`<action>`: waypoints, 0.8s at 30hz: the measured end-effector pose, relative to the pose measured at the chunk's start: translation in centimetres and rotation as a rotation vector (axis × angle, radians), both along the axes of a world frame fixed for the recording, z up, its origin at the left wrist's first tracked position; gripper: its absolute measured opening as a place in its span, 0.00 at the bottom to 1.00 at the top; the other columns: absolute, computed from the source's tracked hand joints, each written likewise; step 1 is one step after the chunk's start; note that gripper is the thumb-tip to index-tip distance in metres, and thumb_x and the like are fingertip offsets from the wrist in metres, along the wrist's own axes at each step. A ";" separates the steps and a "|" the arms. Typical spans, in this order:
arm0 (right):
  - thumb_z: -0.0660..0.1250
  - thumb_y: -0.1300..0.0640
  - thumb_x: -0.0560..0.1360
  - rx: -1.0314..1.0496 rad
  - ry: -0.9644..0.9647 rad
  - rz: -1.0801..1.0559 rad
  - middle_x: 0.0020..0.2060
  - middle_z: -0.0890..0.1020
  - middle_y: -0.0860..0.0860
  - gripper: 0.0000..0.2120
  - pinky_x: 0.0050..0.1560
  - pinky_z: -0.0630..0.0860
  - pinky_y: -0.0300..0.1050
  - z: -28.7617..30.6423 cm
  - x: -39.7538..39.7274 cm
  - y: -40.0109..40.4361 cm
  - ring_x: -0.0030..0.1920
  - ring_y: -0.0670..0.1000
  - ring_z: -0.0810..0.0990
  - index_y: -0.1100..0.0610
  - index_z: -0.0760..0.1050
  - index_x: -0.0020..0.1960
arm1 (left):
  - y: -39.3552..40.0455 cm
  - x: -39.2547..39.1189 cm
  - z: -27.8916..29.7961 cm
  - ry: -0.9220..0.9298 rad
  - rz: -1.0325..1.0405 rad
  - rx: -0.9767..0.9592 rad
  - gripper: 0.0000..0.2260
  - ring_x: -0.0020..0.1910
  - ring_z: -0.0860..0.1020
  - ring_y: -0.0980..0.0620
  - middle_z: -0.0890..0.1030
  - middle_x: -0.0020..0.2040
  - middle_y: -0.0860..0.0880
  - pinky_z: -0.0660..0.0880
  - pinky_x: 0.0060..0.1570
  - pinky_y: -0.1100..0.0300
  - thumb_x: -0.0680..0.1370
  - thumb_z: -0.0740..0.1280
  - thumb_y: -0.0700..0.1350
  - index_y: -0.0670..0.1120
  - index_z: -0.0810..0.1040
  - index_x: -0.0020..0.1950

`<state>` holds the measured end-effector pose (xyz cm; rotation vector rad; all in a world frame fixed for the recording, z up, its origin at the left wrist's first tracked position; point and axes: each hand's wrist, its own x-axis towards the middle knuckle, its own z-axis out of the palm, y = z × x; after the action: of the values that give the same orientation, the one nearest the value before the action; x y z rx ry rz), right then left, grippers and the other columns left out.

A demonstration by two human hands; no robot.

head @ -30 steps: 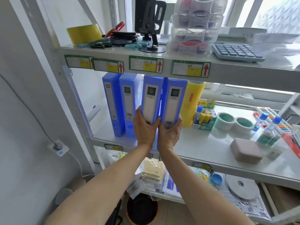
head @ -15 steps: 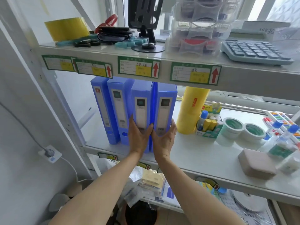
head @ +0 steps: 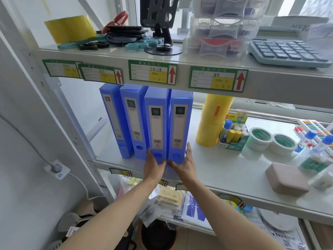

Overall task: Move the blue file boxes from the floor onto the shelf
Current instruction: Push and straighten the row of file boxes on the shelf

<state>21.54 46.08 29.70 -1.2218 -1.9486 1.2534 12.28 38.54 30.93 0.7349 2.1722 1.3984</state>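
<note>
Several blue file boxes stand upright side by side on the middle shelf (head: 212, 170), spines toward me. The two on the right, one blue file box (head: 157, 123) and its neighbour (head: 180, 123), stand a little further forward than the two on the left (head: 124, 120). My left hand (head: 153, 166) grips the bottom corner of the third box. My right hand (head: 185, 163) cups the base and right side of the fourth box. Both boxes rest on the shelf surface.
A tall yellow tape roll stack (head: 212, 121) stands just right of the boxes, then a glue stick carton (head: 232, 136), tape rolls (head: 259, 139) and a beige case (head: 286, 179). The upper shelf edge (head: 180, 74) hangs close above the box tops. A wall socket (head: 56, 168) is at left.
The two right boxes have been pushed further back onto the shelf and stand straight. Both hands slid down from the spines to the bottom corners. The camera moved closer.
</note>
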 end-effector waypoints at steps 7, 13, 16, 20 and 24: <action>0.69 0.34 0.57 -0.057 -0.018 0.016 0.71 0.72 0.51 0.55 0.62 0.78 0.58 -0.6 -0.8 0.7 0.65 0.55 0.78 0.41 0.48 0.78 | 1.3 -1.4 0.0 -0.019 -0.041 0.053 0.28 0.69 0.72 0.48 0.72 0.71 0.52 0.72 0.67 0.45 0.77 0.66 0.44 0.54 0.59 0.75; 0.72 0.44 0.66 -0.011 -0.046 0.067 0.74 0.70 0.51 0.48 0.63 0.77 0.60 -1.4 -1.0 1.7 0.67 0.56 0.77 0.38 0.44 0.76 | 1.9 -2.0 -0.1 -0.005 -0.057 0.071 0.28 0.71 0.70 0.48 0.69 0.73 0.50 0.71 0.65 0.53 0.79 0.65 0.43 0.50 0.58 0.76; 0.68 0.38 0.62 -0.012 -0.031 0.075 0.74 0.69 0.48 0.49 0.63 0.77 0.59 -2.1 -1.1 2.0 0.67 0.54 0.77 0.34 0.43 0.75 | 2.3 -1.9 0.0 0.002 -0.036 0.070 0.28 0.70 0.71 0.47 0.69 0.72 0.51 0.73 0.64 0.51 0.79 0.65 0.45 0.52 0.57 0.76; 0.72 0.46 0.66 0.007 -0.033 0.066 0.75 0.68 0.50 0.49 0.64 0.77 0.59 -1.9 -1.0 1.8 0.67 0.55 0.76 0.34 0.42 0.75 | 2.5 -1.9 -0.1 0.048 -0.002 -0.012 0.25 0.67 0.74 0.46 0.72 0.69 0.50 0.75 0.57 0.54 0.79 0.64 0.44 0.50 0.60 0.75; 0.71 0.45 0.65 -0.004 -0.049 0.041 0.75 0.68 0.51 0.51 0.63 0.77 0.59 -1.5 -1.2 1.5 0.67 0.56 0.76 0.39 0.42 0.77 | 2.3 -2.4 -1.4 0.171 -0.033 -0.162 0.21 0.62 0.78 0.45 0.77 0.63 0.49 0.78 0.50 0.55 0.76 0.64 0.47 0.50 0.67 0.70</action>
<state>20.36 47.57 28.16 -1.2311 -2.0160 1.2589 9.89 40.85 29.51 0.8516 2.3593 1.1638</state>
